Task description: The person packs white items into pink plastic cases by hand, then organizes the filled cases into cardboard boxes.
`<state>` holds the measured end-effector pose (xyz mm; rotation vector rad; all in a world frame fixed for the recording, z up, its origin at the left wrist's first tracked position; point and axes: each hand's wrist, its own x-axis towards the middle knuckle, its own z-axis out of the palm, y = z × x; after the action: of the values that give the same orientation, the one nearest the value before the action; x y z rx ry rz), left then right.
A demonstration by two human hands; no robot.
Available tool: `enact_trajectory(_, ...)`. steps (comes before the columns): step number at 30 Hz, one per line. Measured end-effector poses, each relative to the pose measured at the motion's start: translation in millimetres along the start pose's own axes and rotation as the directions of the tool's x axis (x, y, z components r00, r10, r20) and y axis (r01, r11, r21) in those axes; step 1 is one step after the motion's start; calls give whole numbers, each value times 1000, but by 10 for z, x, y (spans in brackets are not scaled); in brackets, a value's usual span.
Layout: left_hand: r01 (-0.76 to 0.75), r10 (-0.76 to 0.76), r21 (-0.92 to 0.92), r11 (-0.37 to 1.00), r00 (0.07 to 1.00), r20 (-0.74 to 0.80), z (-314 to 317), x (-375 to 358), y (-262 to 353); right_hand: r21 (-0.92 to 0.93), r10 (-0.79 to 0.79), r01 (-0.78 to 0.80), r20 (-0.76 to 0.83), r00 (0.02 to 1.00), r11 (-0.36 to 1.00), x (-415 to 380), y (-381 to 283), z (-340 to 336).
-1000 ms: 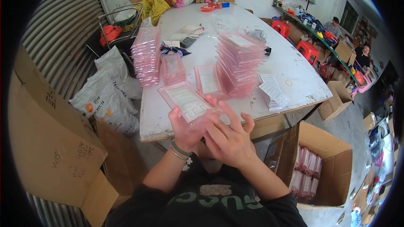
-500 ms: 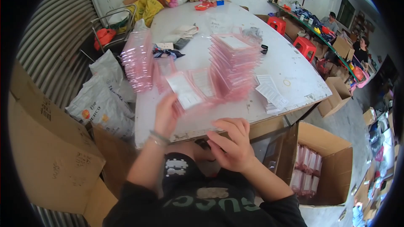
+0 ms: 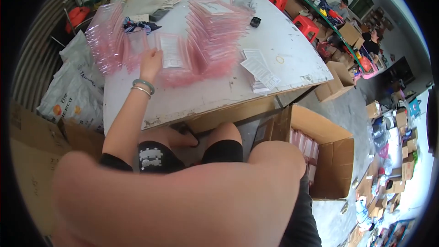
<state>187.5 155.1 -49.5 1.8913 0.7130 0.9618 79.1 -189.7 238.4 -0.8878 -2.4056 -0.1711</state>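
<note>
My left hand (image 3: 151, 66), with bangles on its wrist, reaches over the table. Its closed fingers grip the left edge of a pink-tinted clear plastic bag (image 3: 180, 73) with a white printed sheet (image 3: 173, 52) on or in it. My right arm (image 3: 192, 201) crosses very close to the camera, bent at the elbow; its hand is blurred at the lower left and its fingers are hidden. Beside the bag rises a tall fanned stack of pink plastic bags (image 3: 212, 36). More pink bags (image 3: 105, 41) lie to the left.
Printed slips (image 3: 260, 71) lie near the front edge of the white table (image 3: 201, 98). A dark cloth (image 3: 139, 25) and a small black object (image 3: 255, 21) rest farther back. An open cardboard box (image 3: 334, 164) on the right holds packed pink items. White sacks (image 3: 75, 87) stand left.
My right hand has left the table front, and its arm now crosses in front of the camera. My left hand has moved to the bag's left edge, and the bag now lies flatter. The view has shifted.
</note>
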Motion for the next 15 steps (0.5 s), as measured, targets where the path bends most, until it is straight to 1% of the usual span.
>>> enact_trajectory(1,-76,79,45,996,994,-76,70,-4,-5,-1,-5,5,1,1000,1000,0,1,-6)
enact_trajectory(4,17,-19,-38,999,999,-50,126,-65,7,-6,-4,4,-13,1000,1000,-26,17,-19)
enact_trajectory(5,60,-66,-109,992,996,-52,127,-110,63,-14,-9,9,-19,1000,1000,-40,15,-20)
enact_trajectory(7,138,-157,-251,958,986,-58,95,-272,390,-24,-17,16,-49,999,1000,-83,-7,-30)
enact_trajectory(10,186,-242,-414,891,966,-87,87,-271,524,-60,-17,9,-130,991,998,-202,-15,-128)
enact_trajectory(13,191,-186,-211,959,982,44,46,-243,305,-116,-9,-29,-314,950,993,-443,13,-269)
enact_trajectory(15,296,-277,-199,934,954,115,71,-247,207,-126,18,-91,-488,873,988,-672,68,-344)
